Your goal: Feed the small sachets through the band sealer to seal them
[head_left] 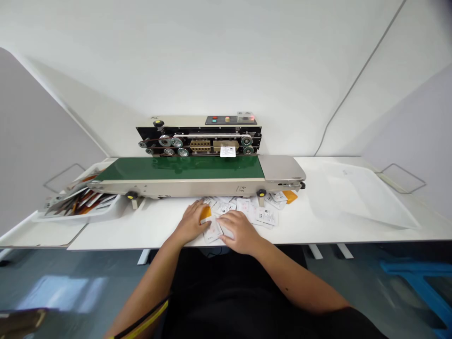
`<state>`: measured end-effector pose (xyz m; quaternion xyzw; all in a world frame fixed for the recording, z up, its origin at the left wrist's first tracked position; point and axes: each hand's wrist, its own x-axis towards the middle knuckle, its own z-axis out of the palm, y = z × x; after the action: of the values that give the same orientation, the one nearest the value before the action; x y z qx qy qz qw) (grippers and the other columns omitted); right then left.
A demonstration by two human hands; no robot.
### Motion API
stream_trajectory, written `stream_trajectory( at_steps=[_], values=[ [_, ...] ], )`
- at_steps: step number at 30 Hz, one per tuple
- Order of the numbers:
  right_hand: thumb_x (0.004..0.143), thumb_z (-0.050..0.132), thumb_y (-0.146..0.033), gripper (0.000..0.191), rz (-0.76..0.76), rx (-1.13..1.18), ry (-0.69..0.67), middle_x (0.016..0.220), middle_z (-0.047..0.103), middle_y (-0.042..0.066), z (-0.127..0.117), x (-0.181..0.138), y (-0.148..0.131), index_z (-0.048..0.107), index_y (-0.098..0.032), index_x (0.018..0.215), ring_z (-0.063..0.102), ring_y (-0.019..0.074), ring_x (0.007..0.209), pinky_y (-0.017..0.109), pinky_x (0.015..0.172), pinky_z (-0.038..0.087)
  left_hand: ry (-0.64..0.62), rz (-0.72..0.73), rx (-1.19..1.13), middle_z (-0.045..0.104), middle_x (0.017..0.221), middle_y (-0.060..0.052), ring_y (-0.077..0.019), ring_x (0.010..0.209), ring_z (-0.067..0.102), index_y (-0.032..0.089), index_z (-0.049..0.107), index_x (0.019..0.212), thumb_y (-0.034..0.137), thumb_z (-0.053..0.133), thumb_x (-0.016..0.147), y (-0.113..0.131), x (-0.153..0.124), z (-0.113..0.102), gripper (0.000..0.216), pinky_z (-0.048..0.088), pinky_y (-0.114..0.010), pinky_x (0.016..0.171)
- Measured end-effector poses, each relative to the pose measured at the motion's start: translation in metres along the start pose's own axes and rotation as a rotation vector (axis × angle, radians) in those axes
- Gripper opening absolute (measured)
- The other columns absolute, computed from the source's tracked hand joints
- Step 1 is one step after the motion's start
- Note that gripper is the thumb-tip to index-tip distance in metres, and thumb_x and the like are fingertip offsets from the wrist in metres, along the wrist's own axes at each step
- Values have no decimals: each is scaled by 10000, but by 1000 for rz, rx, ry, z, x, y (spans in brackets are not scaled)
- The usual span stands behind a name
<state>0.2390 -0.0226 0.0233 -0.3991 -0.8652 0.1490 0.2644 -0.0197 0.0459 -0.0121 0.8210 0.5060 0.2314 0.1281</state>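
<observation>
A left hand (pixel 191 222) and a right hand (pixel 240 231) are held low over a loose spread of small white printed paper sachets (pixel 266 216) on a white counter (pixel 141 233). The spread sachets lie in front of a long beige-and-black band sealer (pixel 199 141) with a green conveyor belt (pixel 180 168). The fingers (pixel 201 209) of the left hand are extended and lie across the pile, just beside a bright orange sachet (pixel 205 214). The fingers (pixel 222 221) of the right hand are laid flat over a white sachet (pixel 226 230). Neither hand can be told to be gripping, since the undersides of the fingers are hidden. A white card (pixel 228 151) is seen at the rear edge of the belt, below the exposed pulleys and drive belts. A shallow white tray (pixel 70 217) of orange-and-white sachets (pixel 79 200) stands on the left.

The main risk is judged to lie in the loose pile. Overlapping sachets could be dragged along by a sliding hand, and those at the near side could be pushed off the counter edge. Sachets lying against the sealer's feet could be creased or trapped. The white card could be snagged if it were caught by the exposed moving parts, and fingers reaching there could be pinched. Printed and unprinted faces may also be confused where the sachets overlap.
</observation>
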Motion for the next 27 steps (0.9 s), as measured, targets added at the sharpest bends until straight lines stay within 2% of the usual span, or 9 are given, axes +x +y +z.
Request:
stream_trajectory(
  at_steps=[3,6,10,17,20,22,24,25,27],
  values=[
    [976,599,-523,621,-33,-84,-153,1592,493,87,12,-4,1,516,-268,1536,357,340,1494,589,1255,180,32,23,-31,572,1514,-138,-343,1417,508,221,616,1347,350,645,918,4,-1,2,449,406,-553,1192],
    [1008,527,-571,661,-64,-103,-258,1660,395,63,11,-2,1,418,-288,1595,272,332,1553,625,1270,65,111,-17,-47,678,1372,-129,-325,1307,602,220,645,1323,287,577,949,9,-4,3,386,473,-547,1138],
    [1009,523,-575,673,-57,-106,-291,1687,334,57,10,1,0,389,-300,1609,250,332,1570,629,1272,47,184,-58,-136,729,1249,-106,-305,1210,661,242,715,1204,273,576,934,6,-6,2,305,512,-544,1107],
    [937,573,-687,831,30,-105,-238,1712,260,78,15,1,4,361,-270,1624,211,348,1583,610,1282,26,305,-165,-452,640,1377,-116,-285,1277,643,233,742,1079,415,613,937,-3,-7,-4,264,620,-443,994],
    [918,568,-725,883,49,-113,-233,1727,199,95,19,2,5,339,-260,1634,178,364,1591,611,1281,31,203,-68,-294,652,1402,-110,-313,1364,578,260,718,1231,455,646,941,8,-9,-10,357,500,-538,1141],
    [911,566,-738,901,64,-122,-234,1725,195,115,22,3,6,337,-251,1634,160,374,1595,620,1277,38,55,54,-112,613,1482,-102,-358,1478,449,300,634,1397,494,721,897,17,-11,-13,543,294,-653,1242],
    [907,568,-743,919,76,-131,-230,1717,220,135,25,4,6,336,-233,1634,155,376,1596,623,1276,41,-86,164,8,541,1562,-105,-395,1514,382,327,530,1506,542,803,816,25,-12,-13,773,133,-722,1253],
    [906,569,-744,926,81,-133,-229,1714,229,140,26,4,6,331,-227,1636,153,376,1596,622,1276,41,-125,193,34,522,1577,-111,-399,1508,390,329,498,1531,549,822,794,27,-12,-13,835,116,-723,1253],
    [904,575,-741,934,81,-130,-234,1720,213,132,26,4,7,310,-235,1643,145,377,1598,624,1276,42,-126,197,31,530,1566,-126,-384,1468,450,313,492,1531,509,824,805,29,-11,-11,822,208,-679,1254]
  ],
)
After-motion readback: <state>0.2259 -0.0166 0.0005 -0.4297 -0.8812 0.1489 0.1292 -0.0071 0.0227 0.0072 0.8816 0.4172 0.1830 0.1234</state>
